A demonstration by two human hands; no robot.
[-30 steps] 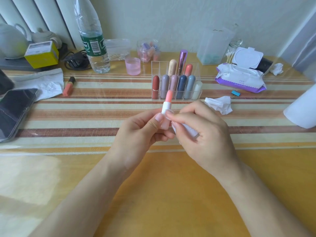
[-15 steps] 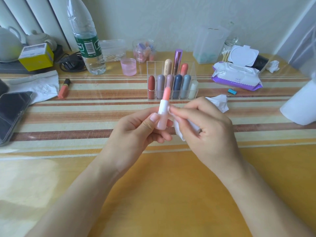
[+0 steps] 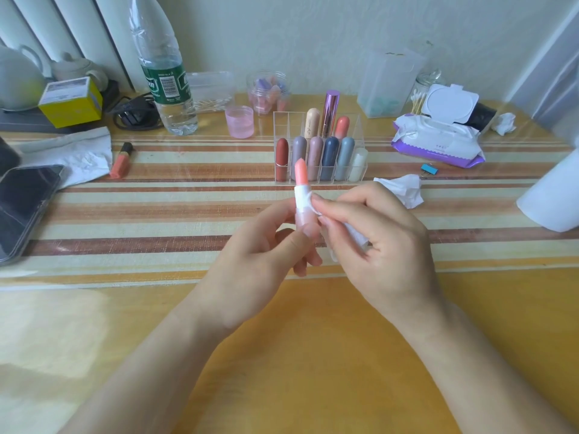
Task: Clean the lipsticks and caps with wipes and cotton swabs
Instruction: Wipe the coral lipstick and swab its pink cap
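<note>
Striped table's (image 3: pixel 188 195) clear organizer (image 3: pixel 283 123) holds capped lipsticks (image 3: pixel 330 158).

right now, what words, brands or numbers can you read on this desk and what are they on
"on": end of a white word on the green label of the water bottle; the rest is turned away, and the barcode digits are too small.
Sticker on the yellow box: print blurred.
Front of the wipes pack: print too small.
Side of the beige lipstick: small script, unreadable.
</note>
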